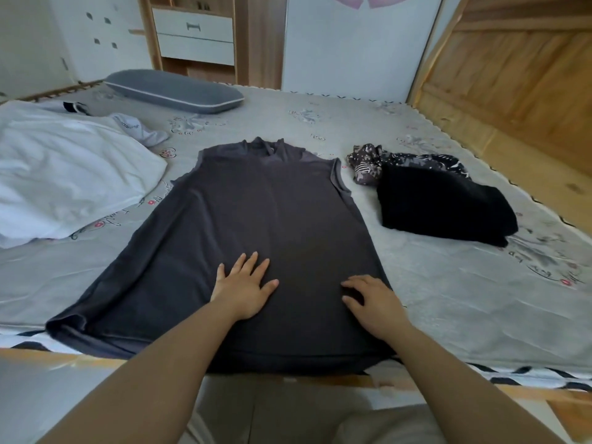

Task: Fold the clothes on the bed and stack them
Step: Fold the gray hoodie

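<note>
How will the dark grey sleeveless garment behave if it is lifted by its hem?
The dark grey garment will probably hang limp: it lies flat and follows the bed closely. It looks thin, so likely light. It may slide a little, since both the left hand and the right hand rest on it.

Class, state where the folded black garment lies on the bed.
The black garment lies right of the spread grey dress, partly over a patterned cloth, near the wooden headboard.
</note>
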